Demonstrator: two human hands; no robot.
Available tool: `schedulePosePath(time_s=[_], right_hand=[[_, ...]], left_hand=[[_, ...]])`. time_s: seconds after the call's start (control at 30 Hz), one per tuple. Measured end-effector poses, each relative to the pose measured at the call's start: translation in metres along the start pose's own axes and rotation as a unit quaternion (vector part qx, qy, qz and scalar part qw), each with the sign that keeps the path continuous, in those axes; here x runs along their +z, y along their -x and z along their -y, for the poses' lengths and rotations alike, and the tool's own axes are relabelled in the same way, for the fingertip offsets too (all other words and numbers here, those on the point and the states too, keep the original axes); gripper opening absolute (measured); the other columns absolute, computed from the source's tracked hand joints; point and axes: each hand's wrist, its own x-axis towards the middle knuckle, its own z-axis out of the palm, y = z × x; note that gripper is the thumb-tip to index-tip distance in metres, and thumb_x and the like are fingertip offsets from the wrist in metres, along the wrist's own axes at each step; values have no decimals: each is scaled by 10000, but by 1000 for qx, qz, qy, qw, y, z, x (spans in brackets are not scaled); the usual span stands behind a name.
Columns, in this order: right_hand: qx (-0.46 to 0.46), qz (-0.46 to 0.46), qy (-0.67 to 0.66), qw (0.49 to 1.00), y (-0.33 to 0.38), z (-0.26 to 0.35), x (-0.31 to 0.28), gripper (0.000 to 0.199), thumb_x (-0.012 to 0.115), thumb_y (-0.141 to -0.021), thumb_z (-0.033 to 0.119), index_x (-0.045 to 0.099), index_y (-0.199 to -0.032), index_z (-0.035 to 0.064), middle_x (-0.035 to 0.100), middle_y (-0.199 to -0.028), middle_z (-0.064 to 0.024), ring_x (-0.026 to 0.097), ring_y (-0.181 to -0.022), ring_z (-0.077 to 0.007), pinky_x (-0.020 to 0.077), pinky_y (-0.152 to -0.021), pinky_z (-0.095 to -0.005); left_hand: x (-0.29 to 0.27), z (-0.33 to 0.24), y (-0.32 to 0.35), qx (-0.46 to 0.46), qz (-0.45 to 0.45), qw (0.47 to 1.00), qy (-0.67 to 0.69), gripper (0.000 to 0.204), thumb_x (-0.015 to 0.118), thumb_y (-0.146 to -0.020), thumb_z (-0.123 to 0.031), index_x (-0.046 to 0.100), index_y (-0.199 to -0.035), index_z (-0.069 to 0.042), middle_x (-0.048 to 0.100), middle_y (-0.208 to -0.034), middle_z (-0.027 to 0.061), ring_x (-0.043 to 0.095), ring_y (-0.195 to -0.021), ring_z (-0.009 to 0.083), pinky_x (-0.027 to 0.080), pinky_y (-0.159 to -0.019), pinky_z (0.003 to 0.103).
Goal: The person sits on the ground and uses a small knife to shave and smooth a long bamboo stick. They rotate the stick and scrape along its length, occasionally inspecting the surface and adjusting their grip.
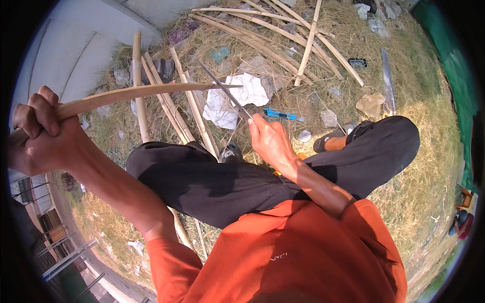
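My left hand (40, 123), raised at the far left, is closed round one end of a long split bamboo strip (131, 93). The strip runs to the right, tapering to a thin tip. My right hand (273, 141) is closed on a knife (227, 92) in front of my lap; the fingers cover its handle. The narrow blade points up and to the left, crossing the strip near its thin end. From this view I cannot tell whether they touch. A blue box cutter (283, 115) lies on the ground just beyond my right hand.
Bamboo poles (139, 91) lean beside my left knee. Several bamboo strips (308, 43) lie crossed on dry grass farther off. White stones (247, 90) lie ahead, and a long metal blade (387, 76) rests to the right. A pale wall (65, 45) stands left, green sheeting (444, 65) right.
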Motion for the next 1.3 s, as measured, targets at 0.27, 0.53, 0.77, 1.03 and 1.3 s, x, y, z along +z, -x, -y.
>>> schedulePosePath(time_s=[0.27,0.53,0.77,1.03,1.3], right_hand=[[-23,13,61,998,5,-9,18,161,493,-925,134,526,-852,-5,533,-590,-260,559,-561,-445,410,-493,-483],[-55,-92,-81,991,12,5,-1,94,529,-904,85,533,-925,-6,536,-609,-235,562,-589,-434,409,-501,-465],[92,49,121,987,-6,-87,51,226,524,-901,216,596,-864,4,570,-645,-276,583,-657,-470,458,-574,-516],[229,-94,240,939,-70,-194,2,199,532,-891,220,602,-963,47,642,-796,-223,633,-780,-404,488,-673,-492],[59,205,434,875,-52,-284,53,282,574,-782,129,606,-1054,62,577,-1142,-147,554,-1087,-310,471,-884,-432]], left_hand=[[-10,7,-6,-4,26,1000,-7,273,495,-701,-229,292,-535,-151,220,-499,-5,218,-379,125,307,-533,313],[-37,17,-27,-22,42,999,-7,224,379,-708,-219,292,-522,-130,243,-523,48,234,-415,160,330,-589,342],[-25,14,-23,-10,41,998,-40,280,384,-773,-273,256,-559,-144,248,-524,37,239,-410,158,332,-577,353],[-97,33,-66,-35,89,993,75,369,354,-871,-359,254,-587,-146,280,-558,14,277,-402,145,345,-575,353],[-47,24,-26,-37,1,998,51,392,320,-982,-496,424,-880,-133,324,-557,6,292,-390,116,352,-531,299]])
